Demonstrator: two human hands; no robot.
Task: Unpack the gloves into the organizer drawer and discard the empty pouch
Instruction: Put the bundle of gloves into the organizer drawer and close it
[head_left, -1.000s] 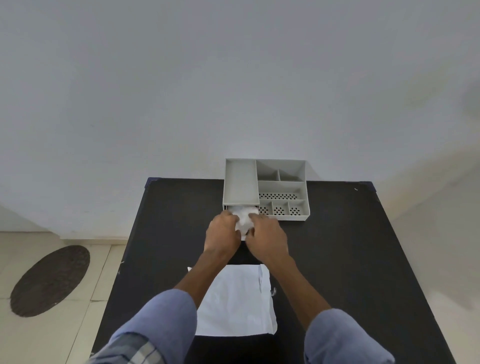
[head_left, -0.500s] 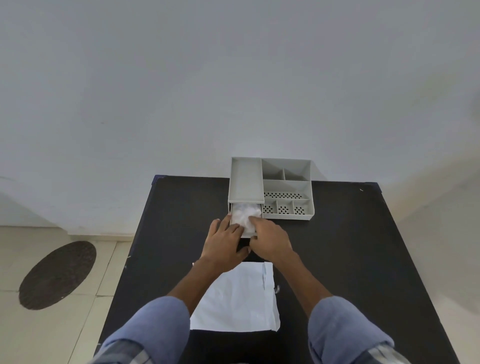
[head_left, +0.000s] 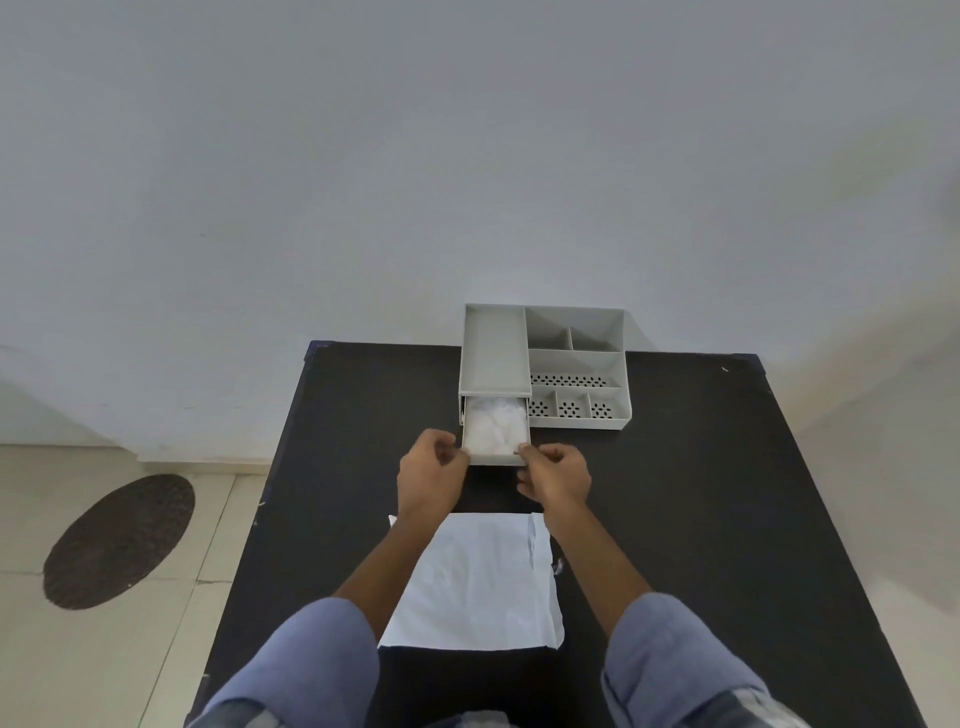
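head view: the drawer (head_left: 496, 435) stands pulled out from the lower left of the grey organizer (head_left: 544, 365), and the step in hand looks like sliding it shut. the left hand (head_left: 431, 475) has its fingers curled, thumb and fingertips pinching the drawer's near left corner; the right hand (head_left: 556, 475) is likewise curled, fingertips on the near right corner. to do this well, push with both hands evenly and straight toward the wall, so the drawer does not skew in its slot. keep the push gentle, since the light organizer could slide back on the black surface (head_left: 701, 519). watch that no part of the gloves (head_left: 493, 427) rides up over the drawer's rim, where it might catch under the tray above.

the gloves lie inside the drawer as a crumpled, translucent white heap that fills most of it; they look thin and soft, and how many there are cannot be told. the pouch (head_left: 483, 582) lies flat on the surface between the forearms, near the person and apart from the drawer, white and papery, with a torn strip along its right edge. it looks empty and has yet to be discarded.
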